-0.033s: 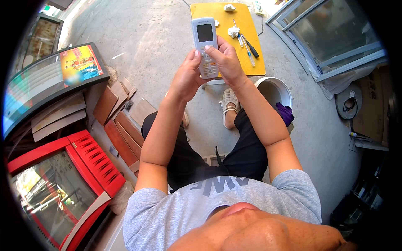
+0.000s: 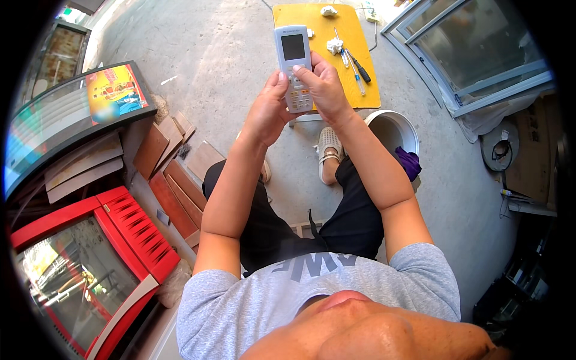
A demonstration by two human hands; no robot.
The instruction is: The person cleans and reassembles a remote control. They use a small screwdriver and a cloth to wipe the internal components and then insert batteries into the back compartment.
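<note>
while both bare hands are up in front, they're sharing one slim white plastic remote (image 2: 294,62), which sits upright just past the left edge of a yellow rectangular tabletop (image 2: 351,21) as seen from above. the left hand (image 2: 268,108) has a narrow hold on its lower left side, thumb against the edge, other fingers mostly hidden. the right hand (image 2: 327,87) closes around the right side with its thumb lying over the upper buttons; can't tell if it's actually pressing one. the dark rectangular screen (image 2: 294,47) is above that thumb, uncovered. on the tabletop there's a black-handled screwdriver (image 2: 365,74) lying near a clear-and-blue slim screwdriver (image 2: 361,86), plus a crumpled white wad (image 2: 335,45) just beside the tools. near the tabletop's lower right corner stands a round white bucket (image 2: 408,123) with a bunched purple cloth (image 2: 409,163) against its side.
</note>
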